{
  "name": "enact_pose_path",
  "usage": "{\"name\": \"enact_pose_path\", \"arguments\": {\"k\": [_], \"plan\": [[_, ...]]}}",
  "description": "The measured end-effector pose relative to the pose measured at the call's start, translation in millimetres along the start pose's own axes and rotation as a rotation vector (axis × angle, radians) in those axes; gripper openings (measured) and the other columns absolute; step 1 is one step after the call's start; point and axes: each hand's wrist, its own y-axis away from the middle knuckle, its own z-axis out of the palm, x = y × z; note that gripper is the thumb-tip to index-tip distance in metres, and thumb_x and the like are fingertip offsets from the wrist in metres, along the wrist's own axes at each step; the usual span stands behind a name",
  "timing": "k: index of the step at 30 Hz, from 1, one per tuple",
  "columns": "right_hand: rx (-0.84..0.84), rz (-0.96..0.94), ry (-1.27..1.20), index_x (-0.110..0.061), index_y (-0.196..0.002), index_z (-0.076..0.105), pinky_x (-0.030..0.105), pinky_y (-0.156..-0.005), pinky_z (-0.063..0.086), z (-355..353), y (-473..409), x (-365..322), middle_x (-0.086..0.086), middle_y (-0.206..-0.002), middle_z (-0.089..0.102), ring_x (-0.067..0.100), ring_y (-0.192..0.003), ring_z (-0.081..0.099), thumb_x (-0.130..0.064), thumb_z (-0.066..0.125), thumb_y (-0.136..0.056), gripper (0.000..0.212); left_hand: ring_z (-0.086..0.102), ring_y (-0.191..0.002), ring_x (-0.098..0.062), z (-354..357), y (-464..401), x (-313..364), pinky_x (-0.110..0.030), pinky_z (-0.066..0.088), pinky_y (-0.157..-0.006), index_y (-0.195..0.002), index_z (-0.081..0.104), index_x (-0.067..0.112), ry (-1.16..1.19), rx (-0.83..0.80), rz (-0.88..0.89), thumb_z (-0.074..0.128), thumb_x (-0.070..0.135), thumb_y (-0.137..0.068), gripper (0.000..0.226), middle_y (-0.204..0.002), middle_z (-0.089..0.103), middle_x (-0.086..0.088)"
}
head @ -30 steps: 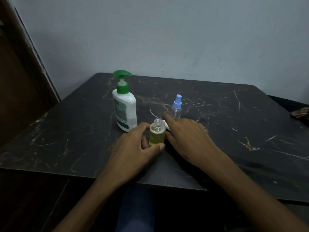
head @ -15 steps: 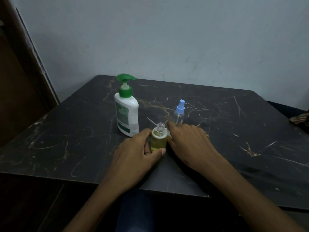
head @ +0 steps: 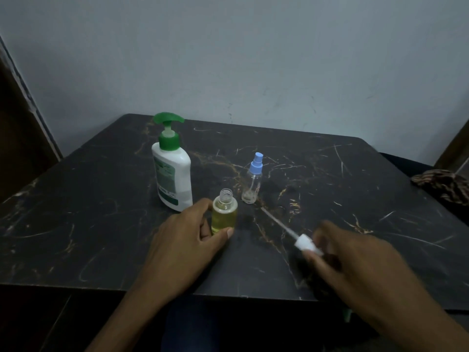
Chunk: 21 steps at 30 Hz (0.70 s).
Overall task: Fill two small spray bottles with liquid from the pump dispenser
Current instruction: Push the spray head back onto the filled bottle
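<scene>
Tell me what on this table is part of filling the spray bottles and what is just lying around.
Job: pump dispenser; open bottle of yellow liquid in left hand; blue-capped bottle; white sprayer top in right hand.
Lying about: patterned cloth.

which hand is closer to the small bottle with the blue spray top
Left. The left hand grips the open yellow-filled bottle just before the blue-topped bottle; the right hand, holding the white sprayer, is farther right and nearer the person.

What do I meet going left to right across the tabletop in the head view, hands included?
Pump dispenser → left hand, holding the open filled bottle → empty spray bottle with the blue cap → white spray top with its tube → right hand gripping that top.
</scene>
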Motion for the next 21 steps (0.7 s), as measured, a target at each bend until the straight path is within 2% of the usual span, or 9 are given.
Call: {"name": "enact_pose_path", "arguments": {"k": [2,4,7,9,13,16,21], "plan": [[0.061,0.023,-0.039,-0.04,-0.092,0.051,0.025,-0.051,0.049,-19.5,7.3,8.1,-0.025,-0.064,0.056,0.001,-0.058,0.058,-0.065,0.056,-0.088,0.026,0.059,-0.061,-0.009,-0.2,0.0,0.8,-0.025,0.043,-0.057,-0.096,0.061,0.035,0.002,0.002,0.003,0.075,0.05,-0.088,0.022,-0.067,0.062,0.006],[0.101,0.025,-0.098,-0.045,-0.094,0.054,0.021,-0.047,0.049,-41.0,7.4,9.7,-0.025,-0.067,0.063,-0.003,-0.063,0.064,-0.064,0.055,-0.087,0.021,0.059,-0.06,-0.009,-0.8,0.2,2.4,-0.025,0.042,-0.056,-0.096,0.061,0.035,0.004,-0.003,0.0,0.075,0.05,-0.089,0.022,-0.066,0.063,0.005],[0.098,-0.024,-0.247,-0.049,-0.098,0.059,0.025,-0.049,0.051,-65.2,-2.1,1.0,-0.021,-0.079,0.07,0.005,-0.057,0.066,-0.059,0.064,-0.089,0.015,0.06,-0.06,-0.008,-2.3,0.9,4.0,-0.023,0.04,-0.056,-0.095,0.059,0.035,-0.002,-0.013,-0.008,0.074,0.05,-0.089,0.022,-0.067,0.064,0.004],[0.101,-0.088,-0.297,-0.046,-0.1,0.064,0.029,-0.051,0.052,-76.4,-11.3,-8.9,-0.017,-0.083,0.071,0.01,-0.059,0.068,-0.051,0.073,-0.084,0.019,0.06,-0.061,-0.008,-3.1,1.1,5.5,-0.021,0.038,-0.056,-0.092,0.057,0.034,-0.008,-0.016,-0.014,0.074,0.051,-0.09,0.024,-0.068,0.064,0.004],[0.183,-0.18,-0.26,-0.038,-0.095,0.07,0.029,-0.054,0.051,-93.0,-34.7,-29.5,-0.016,-0.08,0.069,0.009,-0.068,0.068,-0.04,0.08,-0.078,0.02,0.06,-0.063,-0.005,-3.9,1.7,8.0,-0.02,0.035,-0.055,-0.088,0.053,0.035,-0.028,-0.012,-0.022,0.074,0.052,-0.09,0.027,-0.067,0.064,0.006],[0.204,-0.212,-0.197,-0.036,-0.093,0.073,0.019,-0.058,0.048,-96.7,-51.8,-38.5,-0.02,-0.073,0.066,0.005,-0.081,0.066,-0.038,0.08,-0.076,0.019,0.059,-0.062,-0.005,-4.0,2.1,7.8,-0.022,0.036,-0.057,-0.087,0.053,0.034,-0.026,-0.017,-0.024,0.074,0.052,-0.09,0.028,-0.067,0.063,0.007],[0.192,-0.257,-0.187,-0.034,-0.092,0.075,0.025,-0.059,0.049,-94.8,-69.8,-43.2,-0.02,-0.074,0.067,0.007,-0.079,0.066,-0.038,0.08,-0.077,0.016,0.059,-0.063,-0.003,-3.5,1.9,7.0,-0.024,0.039,-0.059,-0.09,0.053,0.035,-0.022,-0.019,-0.019,0.072,0.053,-0.091,0.026,-0.067,0.063,0.009]]}}
